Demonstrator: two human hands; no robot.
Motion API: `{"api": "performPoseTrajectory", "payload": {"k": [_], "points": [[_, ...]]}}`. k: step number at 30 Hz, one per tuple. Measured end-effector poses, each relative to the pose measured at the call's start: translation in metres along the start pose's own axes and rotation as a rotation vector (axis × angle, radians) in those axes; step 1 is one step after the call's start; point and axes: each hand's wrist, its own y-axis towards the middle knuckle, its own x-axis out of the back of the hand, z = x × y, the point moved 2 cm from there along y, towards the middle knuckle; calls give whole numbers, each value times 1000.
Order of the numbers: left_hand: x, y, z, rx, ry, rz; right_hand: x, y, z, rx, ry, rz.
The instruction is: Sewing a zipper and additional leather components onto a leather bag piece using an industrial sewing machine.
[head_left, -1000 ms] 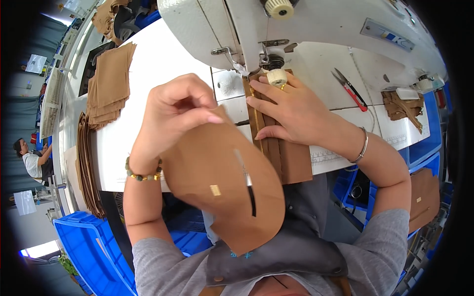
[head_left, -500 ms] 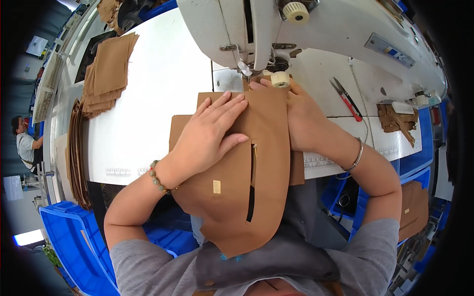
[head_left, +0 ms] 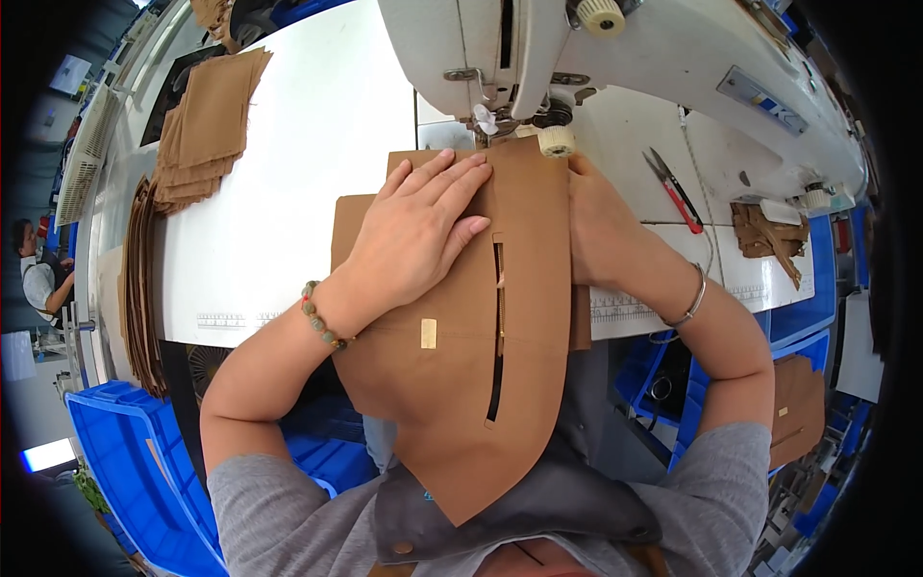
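A large brown fabric piece with a long narrow slot and a small pale label lies over other brown layers, its lower part hanging past the table edge. My left hand rests flat on its upper left, fingers stretched out just short of the presser foot of the white sewing machine. A little gold shows inside the slot. My right hand is at the piece's right edge beside a cream knob, its fingers mostly hidden by fabric.
Red-handled scissors and brown scraps lie at right. Brown stacks and upright layers sit at left. Blue bins flank me below the table. Another person works at far left.
My left hand has swung the slotted piece up onto the table and flattened out on it, then moved slightly toward the machine with it. The piece now covers much of my right hand's fingers.
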Motion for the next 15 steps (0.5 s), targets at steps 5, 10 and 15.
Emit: {"api": "performPoseTrajectory", "payload": {"k": [5,10,15], "points": [[-2,2,2,9,1,-21,4,1,1,-3,34,11],[-1,4,5,-15,-5,-55,7,4,5,-30,42,-2],[-4,13,15,-14,21,-110,11,5,6,-52,34,48]]}}
